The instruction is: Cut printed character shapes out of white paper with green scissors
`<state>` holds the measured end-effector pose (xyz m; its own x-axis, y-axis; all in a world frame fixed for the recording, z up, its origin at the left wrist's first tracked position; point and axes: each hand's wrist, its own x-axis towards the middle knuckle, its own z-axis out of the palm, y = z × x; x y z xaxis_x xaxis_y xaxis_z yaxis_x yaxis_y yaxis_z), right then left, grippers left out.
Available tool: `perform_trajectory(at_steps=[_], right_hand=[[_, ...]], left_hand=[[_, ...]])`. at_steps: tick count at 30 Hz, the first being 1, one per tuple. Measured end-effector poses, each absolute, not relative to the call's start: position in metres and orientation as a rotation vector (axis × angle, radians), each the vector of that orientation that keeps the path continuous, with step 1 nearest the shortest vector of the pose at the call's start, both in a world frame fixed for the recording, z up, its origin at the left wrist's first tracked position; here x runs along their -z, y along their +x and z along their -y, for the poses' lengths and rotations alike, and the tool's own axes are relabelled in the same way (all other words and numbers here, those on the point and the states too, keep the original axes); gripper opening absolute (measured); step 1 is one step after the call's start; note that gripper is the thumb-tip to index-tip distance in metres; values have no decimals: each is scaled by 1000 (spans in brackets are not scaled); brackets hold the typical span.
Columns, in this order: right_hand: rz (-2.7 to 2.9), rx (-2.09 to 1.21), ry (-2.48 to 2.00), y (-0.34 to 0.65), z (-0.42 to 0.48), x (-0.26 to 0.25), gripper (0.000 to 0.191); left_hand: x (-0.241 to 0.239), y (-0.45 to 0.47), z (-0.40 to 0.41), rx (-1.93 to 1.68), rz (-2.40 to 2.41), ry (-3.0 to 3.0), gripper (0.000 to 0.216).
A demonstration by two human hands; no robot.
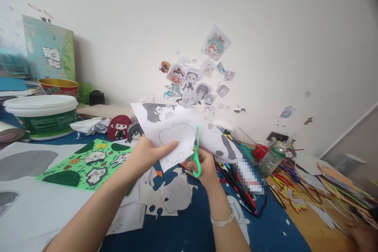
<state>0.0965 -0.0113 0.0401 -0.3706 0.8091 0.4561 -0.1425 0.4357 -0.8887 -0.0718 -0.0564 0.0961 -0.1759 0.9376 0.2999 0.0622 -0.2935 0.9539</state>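
The left hand (pixel 144 153) grips a white printed sheet (pixel 177 134) by its near left edge, thumb lying flat across the paper, and holds it up off the worktop (pixel 191 224), tilted toward the camera. On the sheet, an outlined figure sits right beside that thumb, and a dark-haired cartoon head shows at the far left corner. Just right of it, the right hand (pixel 206 167) is closed around the handles of green scissors (pixel 196 153), whose blades point up and away, set into the sheet's near edge right of the outline. A beaded bracelet (pixel 222 220) circles the right wrist. So the paper hangs between the two hands, above and slightly far of both.

Below the hands, white paper offcuts (pixel 171 197) lie scattered on the blue worktop. To the left sits a green collage sheet (pixel 85 163) with cat faces, and farther left a white lidded tub (pixel 41 116). To the right, a bundle of pens and markers (pixel 239 189) lies near a red-capped bottle (pixel 260 151). Cartoon cut-outs (pixel 195 82) are stuck on the far wall.
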Motion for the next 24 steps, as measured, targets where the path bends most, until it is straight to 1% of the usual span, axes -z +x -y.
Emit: perform_trajectory(at_steps=[2, 5, 7, 9, 13, 18, 24], right_hand=[[1664, -1141, -586, 98, 11, -39, 41], [1677, -1152, -580, 100, 9, -38, 44], [1686, -1133, -593, 101, 8, -37, 43], [1703, -1111, -621, 101, 8, -38, 42], [1726, -1118, -682, 102, 9, -43, 45], [1732, -1141, -700, 103, 11, -44, 36], [1731, -1165, -687, 103, 9, -40, 35]], left_hand=[[-95, -71, 56, -1576, -1230, 1359, 47], [-94, -71, 55, -1590, -1257, 1369, 47], [-93, -71, 55, -1599, -1248, 1371, 47], [-93, -73, 54, -1574, -1237, 1379, 48], [-93, -78, 54, -1506, -1266, 1368, 47], [-94, -81, 54, -1487, -1232, 1363, 45], [-90, -83, 51, -1465, -1198, 1424, 50]])
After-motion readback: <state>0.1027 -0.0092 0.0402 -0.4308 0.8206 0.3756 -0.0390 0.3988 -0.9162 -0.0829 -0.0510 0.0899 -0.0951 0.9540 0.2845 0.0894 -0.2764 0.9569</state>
